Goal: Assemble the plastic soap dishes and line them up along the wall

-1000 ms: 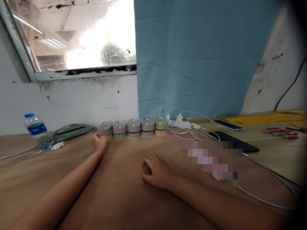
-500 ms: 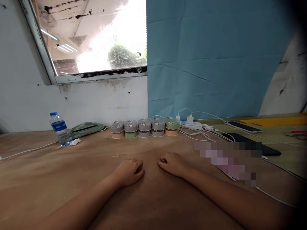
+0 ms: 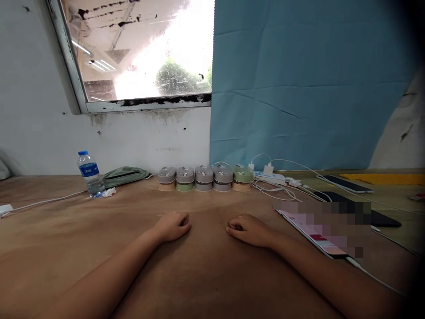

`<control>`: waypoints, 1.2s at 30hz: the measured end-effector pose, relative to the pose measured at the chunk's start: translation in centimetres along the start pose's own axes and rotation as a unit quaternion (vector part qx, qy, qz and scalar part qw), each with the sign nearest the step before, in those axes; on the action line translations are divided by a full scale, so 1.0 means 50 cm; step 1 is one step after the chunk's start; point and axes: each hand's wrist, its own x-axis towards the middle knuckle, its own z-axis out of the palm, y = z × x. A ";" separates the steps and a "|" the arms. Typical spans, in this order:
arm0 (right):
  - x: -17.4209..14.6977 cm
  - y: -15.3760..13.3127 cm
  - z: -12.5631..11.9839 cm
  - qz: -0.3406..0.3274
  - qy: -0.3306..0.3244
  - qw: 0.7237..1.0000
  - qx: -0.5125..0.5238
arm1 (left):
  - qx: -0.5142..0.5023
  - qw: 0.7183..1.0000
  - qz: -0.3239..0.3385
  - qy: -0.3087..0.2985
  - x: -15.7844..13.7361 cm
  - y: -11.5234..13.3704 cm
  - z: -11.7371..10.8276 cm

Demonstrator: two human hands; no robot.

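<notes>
My left hand (image 3: 173, 226) rests on the brown tabletop (image 3: 199, 274), its fingers curled into a loose fist with nothing showing in them. Opposite it, my right hand (image 3: 249, 229) also lies on the table, loosely closed around nothing that I can see. A stretch of bare table separates the two. Beyond them, near the wall, stands a row of several small lidded boxes: grey lids on most, a green-lidded box (image 3: 242, 177) at the right end, and a grey-lidded box with a peach base (image 3: 166, 178) at the left end. Neither hand touches them.
At the left stand a water bottle (image 3: 90, 175), a crumpled tissue (image 3: 109, 192) and a green fabric pouch (image 3: 126, 176). On the right lie a power strip (image 3: 270, 177) with white cables, a phone (image 3: 343, 183), a black flat case (image 3: 381, 218) and a partly blurred tablet (image 3: 315, 237).
The camera view has turned slightly left, so the scene sits further right. My left hand has slid left, widening the gap between my hands. Both stay curled, and the boxes have not moved.
</notes>
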 end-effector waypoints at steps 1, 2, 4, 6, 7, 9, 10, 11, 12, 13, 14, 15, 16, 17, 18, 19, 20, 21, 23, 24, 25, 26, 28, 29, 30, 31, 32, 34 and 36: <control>-0.001 0.000 0.000 -0.003 -0.001 1.000 0.004 | -0.008 1.000 0.011 -0.004 0.000 -0.007 -0.003; -0.001 -0.001 -0.001 -0.005 -0.001 1.000 0.007 | -0.018 1.000 0.024 -0.008 0.000 -0.013 -0.006; -0.001 -0.001 -0.001 -0.006 -0.001 1.000 0.013 | -0.036 0.998 0.043 -0.017 0.000 -0.023 -0.008; 0.000 -0.001 0.000 -0.006 -0.003 1.000 0.018 | -0.045 0.997 0.056 -0.021 -0.001 -0.029 -0.007; 0.000 -0.001 0.000 -0.005 -0.005 1.000 0.020 | -0.047 0.997 0.061 -0.020 -0.001 -0.031 -0.006; 0.001 0.000 0.001 -0.004 -0.007 1.000 0.023 | -0.046 0.997 0.065 -0.020 -0.001 -0.034 -0.003; 0.001 0.001 0.001 -0.004 -0.009 1.000 0.024 | -0.046 0.997 0.065 -0.020 -0.001 -0.035 -0.002; 0.001 0.002 0.002 -0.005 -0.010 1.000 0.025 | -0.047 0.996 0.066 -0.021 -0.001 -0.036 -0.002; 0.001 0.002 0.002 -0.006 -0.011 1.000 0.026 | -0.047 0.996 0.067 -0.021 -0.001 -0.036 -0.002; 0.002 0.003 0.002 -0.007 -0.011 1.000 0.026 | -0.048 0.996 0.068 -0.021 -0.001 -0.036 -0.002; 0.002 0.003 0.002 -0.009 -0.012 1.000 0.027 | -0.049 0.996 0.071 -0.021 -0.001 -0.036 -0.003; 0.002 0.003 0.002 -0.011 -0.013 0.999 0.027 | -0.051 0.996 0.074 -0.020 0.000 -0.035 -0.003; 0.002 0.003 0.002 -0.012 -0.013 0.999 0.027 | -0.053 0.996 0.076 -0.019 0.000 -0.035 -0.003; 0.002 0.003 0.001 -0.014 -0.014 0.999 0.028 | -0.053 0.995 0.077 -0.019 0.000 -0.035 -0.004; 0.002 0.003 0.001 -0.016 -0.014 0.999 0.028 | -0.054 0.995 0.077 -0.019 0.000 -0.034 -0.004; 0.002 0.003 0.000 -0.017 -0.015 0.999 0.028 | -0.054 0.995 0.077 -0.020 0.000 -0.035 -0.003; 0.002 0.003 -0.001 -0.019 -0.015 0.999 0.028 | -0.054 0.995 0.077 -0.020 -0.001 -0.035 -0.003; 0.002 0.004 -0.001 -0.020 -0.016 0.999 0.028 | -0.054 0.995 0.077 -0.020 -0.001 -0.035 -0.002; 0.001 0.004 -0.001 -0.021 -0.016 0.999 0.028 | -0.056 0.995 0.075 -0.020 -0.001 -0.037 -0.001; 0.001 0.004 -0.001 -0.021 -0.017 0.999 0.028 | -0.057 0.995 0.073 -0.021 -0.001 -0.038 0.000; 0.001 0.004 -0.001 -0.020 -0.017 0.999 0.027 | -0.057 0.996 0.072 -0.022 -0.002 -0.038 0.001; 0.001 0.005 0.000 -0.020 -0.017 0.999 0.027 | -0.057 0.996 0.071 -0.022 -0.002 -0.038 0.001; 0.001 0.005 0.001 -0.019 -0.017 0.999 0.025 | -0.055 0.996 0.072 -0.022 -0.002 -0.038 0.001; 0.001 0.005 0.002 -0.019 -0.016 0.999 0.025 | -0.054 0.996 0.073 -0.021 -0.002 -0.038 0.001; 0.001 0.006 0.002 -0.019 -0.015 0.999 0.024 | -0.052 0.996 0.075 -0.020 -0.001 -0.037 0.000; 0.001 0.006 0.003 -0.019 -0.014 0.999 0.023 | -0.051 0.996 0.076 -0.020 -0.001 -0.037 -0.001; 0.001 0.006 0.003 -0.019 -0.013 0.999 0.022 | -0.049 0.996 0.077 -0.019 0.000 -0.036 -0.001; 0.001 0.006 0.003 -0.019 -0.012 1.000 0.021 | -0.044 0.996 0.079 -0.015 0.001 -0.036 -0.002; 0.001 0.006 0.003 -0.020 -0.011 1.000 0.019 | -0.040 0.996 0.082 -0.009 0.001 -0.037 -0.001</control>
